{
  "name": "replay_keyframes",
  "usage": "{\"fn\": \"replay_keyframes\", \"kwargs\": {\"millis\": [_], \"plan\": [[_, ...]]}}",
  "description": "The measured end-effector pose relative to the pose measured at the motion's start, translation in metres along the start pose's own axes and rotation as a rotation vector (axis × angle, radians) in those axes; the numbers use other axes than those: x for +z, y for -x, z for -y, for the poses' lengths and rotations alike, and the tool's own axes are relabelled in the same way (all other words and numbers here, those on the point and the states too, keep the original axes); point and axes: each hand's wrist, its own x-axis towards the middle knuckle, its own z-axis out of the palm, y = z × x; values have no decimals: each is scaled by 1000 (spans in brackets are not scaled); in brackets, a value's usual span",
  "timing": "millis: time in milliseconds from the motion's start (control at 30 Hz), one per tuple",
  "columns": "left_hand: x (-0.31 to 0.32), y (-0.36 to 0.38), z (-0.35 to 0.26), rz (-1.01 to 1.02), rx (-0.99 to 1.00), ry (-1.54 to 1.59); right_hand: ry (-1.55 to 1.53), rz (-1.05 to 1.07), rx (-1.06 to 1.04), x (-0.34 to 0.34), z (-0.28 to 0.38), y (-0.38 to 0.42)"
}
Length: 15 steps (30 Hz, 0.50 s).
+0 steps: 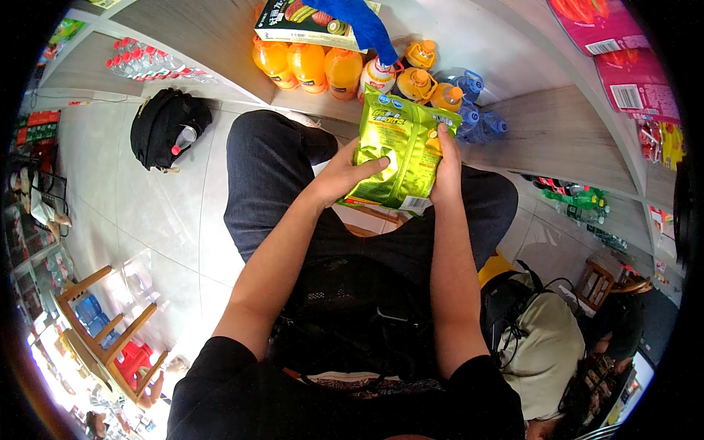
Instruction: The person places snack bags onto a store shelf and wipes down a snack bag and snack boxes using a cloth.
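A shiny green snack bag (400, 154) is held up between my two hands, above my knees. Its printed side and a barcode near the bottom face me. My left hand (343, 174) grips the bag's left edge, with the thumb lying across its front. Along the right edge, my right hand (447, 169) closes on the bag, its thumb near the upper corner. The fingers behind the bag are hidden. Just beyond it, orange drink bottles (343, 72) and large yellow-capped bottles (416, 84) stand on the low shelf (315, 105).
A blue cloth (367, 29) hangs over a carton (308, 26) on the shelf. Blue-capped water bottles (480, 125) stand to the right. A black backpack (165, 128) lies on the tiled floor at left. A wooden stool (110, 352) is lower left. Another person (543, 345) sits behind at right.
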Motion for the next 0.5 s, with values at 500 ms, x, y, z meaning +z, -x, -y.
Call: {"fn": "replay_keyframes", "kwargs": {"millis": [500], "plan": [[-1, -1, 1, 8, 5, 0, -3, 27, 8, -1, -1, -1]]}}
